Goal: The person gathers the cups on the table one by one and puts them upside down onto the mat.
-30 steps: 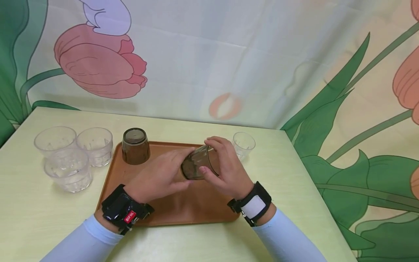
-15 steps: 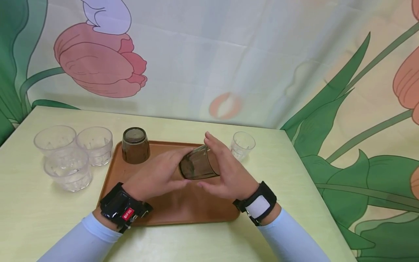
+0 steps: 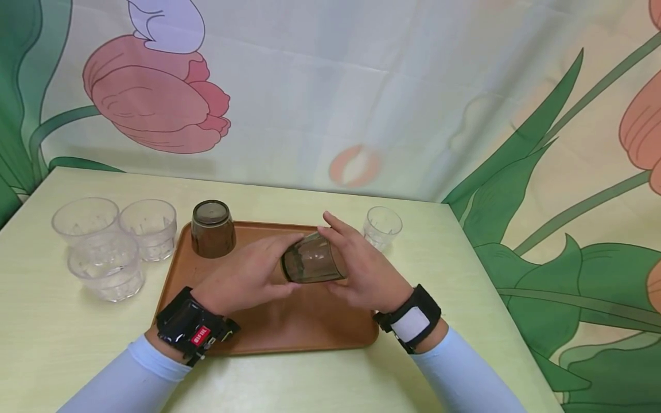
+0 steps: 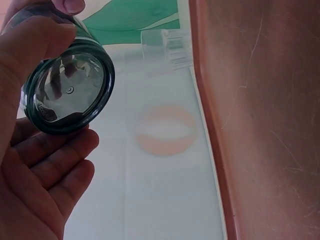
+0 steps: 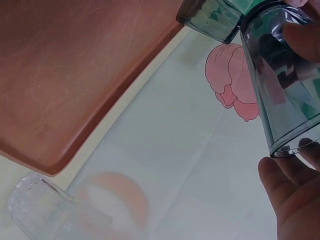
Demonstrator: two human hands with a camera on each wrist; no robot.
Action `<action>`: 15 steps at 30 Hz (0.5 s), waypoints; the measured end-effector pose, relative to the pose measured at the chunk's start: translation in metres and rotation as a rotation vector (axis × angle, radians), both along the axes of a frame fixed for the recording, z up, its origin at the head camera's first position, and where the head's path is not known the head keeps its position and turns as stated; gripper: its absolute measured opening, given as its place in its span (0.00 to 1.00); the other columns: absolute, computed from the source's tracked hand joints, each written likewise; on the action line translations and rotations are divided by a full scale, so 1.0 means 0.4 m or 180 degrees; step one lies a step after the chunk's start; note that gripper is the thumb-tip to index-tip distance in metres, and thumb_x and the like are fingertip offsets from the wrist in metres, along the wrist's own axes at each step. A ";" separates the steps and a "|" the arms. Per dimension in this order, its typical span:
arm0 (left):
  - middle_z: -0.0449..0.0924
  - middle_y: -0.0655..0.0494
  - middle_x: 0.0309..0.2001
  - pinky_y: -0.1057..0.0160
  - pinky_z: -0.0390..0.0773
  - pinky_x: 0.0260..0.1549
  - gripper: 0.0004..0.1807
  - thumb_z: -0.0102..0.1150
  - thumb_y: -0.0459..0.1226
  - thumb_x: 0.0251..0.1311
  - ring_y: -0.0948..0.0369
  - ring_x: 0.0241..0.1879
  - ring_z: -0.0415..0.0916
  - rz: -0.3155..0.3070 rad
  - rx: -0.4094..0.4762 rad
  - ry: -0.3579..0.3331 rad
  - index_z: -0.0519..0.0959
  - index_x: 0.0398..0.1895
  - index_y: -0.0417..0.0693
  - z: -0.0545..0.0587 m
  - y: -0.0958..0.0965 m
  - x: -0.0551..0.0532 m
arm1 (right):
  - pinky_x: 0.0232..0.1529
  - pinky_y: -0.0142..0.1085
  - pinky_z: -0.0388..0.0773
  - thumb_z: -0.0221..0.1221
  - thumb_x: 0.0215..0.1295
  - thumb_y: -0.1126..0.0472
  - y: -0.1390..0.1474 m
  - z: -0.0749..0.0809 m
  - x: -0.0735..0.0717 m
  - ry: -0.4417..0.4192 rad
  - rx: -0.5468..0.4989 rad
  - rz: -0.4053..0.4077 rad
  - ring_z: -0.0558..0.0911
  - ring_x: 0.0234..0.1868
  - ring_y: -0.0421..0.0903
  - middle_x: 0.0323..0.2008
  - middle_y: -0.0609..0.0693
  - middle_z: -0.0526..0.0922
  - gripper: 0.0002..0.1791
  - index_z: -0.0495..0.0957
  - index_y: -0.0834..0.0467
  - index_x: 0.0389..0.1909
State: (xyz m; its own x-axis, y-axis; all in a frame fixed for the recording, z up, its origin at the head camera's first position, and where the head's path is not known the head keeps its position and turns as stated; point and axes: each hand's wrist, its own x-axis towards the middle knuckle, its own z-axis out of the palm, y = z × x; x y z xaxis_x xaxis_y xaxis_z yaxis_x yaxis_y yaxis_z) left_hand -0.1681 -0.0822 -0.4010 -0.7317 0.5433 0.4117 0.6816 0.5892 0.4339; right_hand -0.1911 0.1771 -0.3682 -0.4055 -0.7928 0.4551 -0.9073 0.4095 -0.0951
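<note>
Tilting in mid-air above the brown tray (image 3: 289, 330): one smoked-glass tumbler (image 3: 313, 261), base turned to the left hand (image 3: 248, 267), mouth turned to the right hand (image 3: 369, 268). Left hand grasping the base end, thumb on one side, fingers along the opposite. Right hand grasping the rim end between thumb and fingers. One inverted smoked tumbler (image 3: 213, 232), standing at the tray's far left corner. Three clear tumblers (image 3: 150, 232), upright, grouped left of the tray. One smaller clear glass (image 3: 382, 228), upright, just off the tray's far right corner, near the right hand.
</note>
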 end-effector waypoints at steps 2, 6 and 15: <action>0.75 0.60 0.59 0.58 0.77 0.59 0.46 0.72 0.48 0.54 0.64 0.58 0.74 0.0009 0.0002 -0.0043 0.61 0.74 0.50 0.002 0.001 0.000 | 0.68 0.46 0.71 0.78 0.43 0.63 0.000 0.001 0.000 -0.0004 -0.0026 -0.0015 0.66 0.72 0.58 0.75 0.64 0.57 0.57 0.52 0.60 0.72; 0.74 0.62 0.59 0.58 0.78 0.58 0.46 0.71 0.48 0.55 0.65 0.57 0.74 0.0045 0.0003 -0.0063 0.59 0.75 0.53 0.006 0.006 0.002 | 0.67 0.46 0.73 0.79 0.43 0.63 0.002 0.006 0.002 -0.0094 -0.0118 -0.0053 0.67 0.71 0.58 0.74 0.64 0.59 0.57 0.53 0.61 0.71; 0.72 0.55 0.63 0.57 0.77 0.60 0.48 0.70 0.48 0.56 0.61 0.60 0.73 0.0111 -0.0002 0.0038 0.57 0.77 0.49 0.010 0.003 0.006 | 0.67 0.47 0.72 0.79 0.44 0.61 0.007 0.004 0.000 -0.0239 -0.0271 -0.0145 0.66 0.72 0.56 0.74 0.62 0.60 0.56 0.53 0.61 0.71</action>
State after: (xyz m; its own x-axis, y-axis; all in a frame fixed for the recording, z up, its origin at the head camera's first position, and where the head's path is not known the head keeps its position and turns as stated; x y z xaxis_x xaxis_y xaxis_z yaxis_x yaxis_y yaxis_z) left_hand -0.1657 -0.0808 -0.3970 -0.7453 0.5177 0.4202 0.6657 0.6129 0.4256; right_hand -0.1912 0.1799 -0.3667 -0.4758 -0.7325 0.4870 -0.8769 0.4378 -0.1983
